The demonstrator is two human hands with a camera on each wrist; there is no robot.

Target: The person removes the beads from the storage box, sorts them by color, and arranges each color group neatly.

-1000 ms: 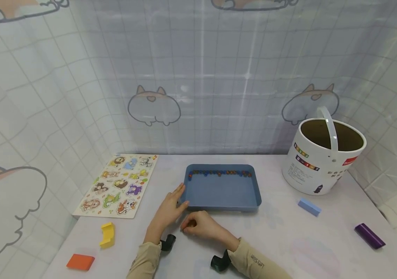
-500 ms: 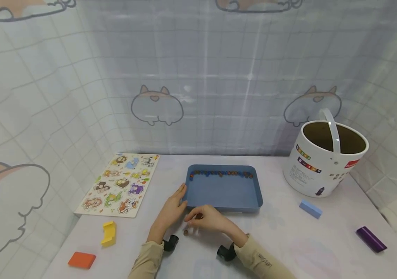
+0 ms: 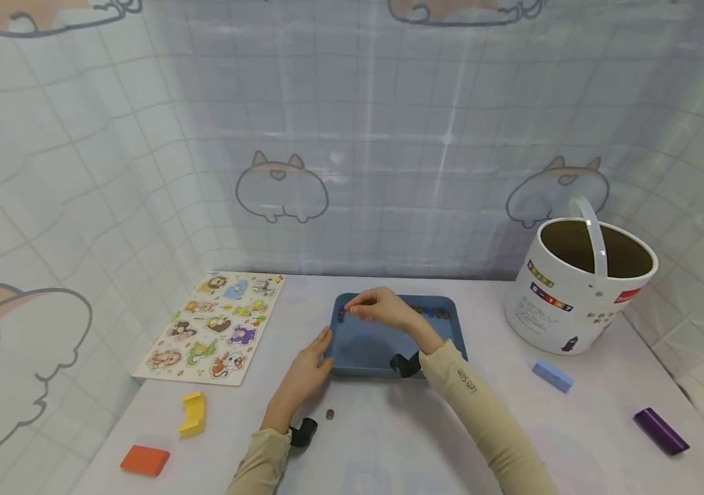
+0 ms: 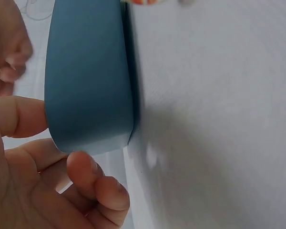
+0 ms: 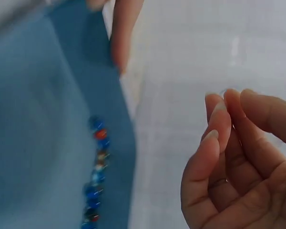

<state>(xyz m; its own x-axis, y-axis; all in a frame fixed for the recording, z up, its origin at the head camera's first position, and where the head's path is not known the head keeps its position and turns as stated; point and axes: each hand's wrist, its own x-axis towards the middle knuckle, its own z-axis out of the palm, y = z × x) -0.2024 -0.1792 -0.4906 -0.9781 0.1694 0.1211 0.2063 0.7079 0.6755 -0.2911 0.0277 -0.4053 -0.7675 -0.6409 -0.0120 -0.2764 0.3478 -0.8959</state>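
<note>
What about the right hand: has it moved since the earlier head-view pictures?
Yes, the right hand has moved forward: from beside the near edge of the blue tray to above it, toward its far side.

Blue rectangular tray [image 3: 358, 350]: plastic in look, smooth, low sheen.
Blue, red and amber round beads [image 5: 99, 176], along the tray's far edge: glass-like, glossy.
White cylindrical handled bucket [image 3: 559, 302], worktop's far right corner: smooth, glossy plastic in look.
Purple elongated block [image 3: 661, 432], right edge: glossy.
Orange rectangular block [image 3: 144, 460], near left corner: matt, smooth.
Beige sleeves [image 3: 482, 419]: creased matt cloth.
White worktop [image 3: 377, 433]: matt, cloth-like.
</note>
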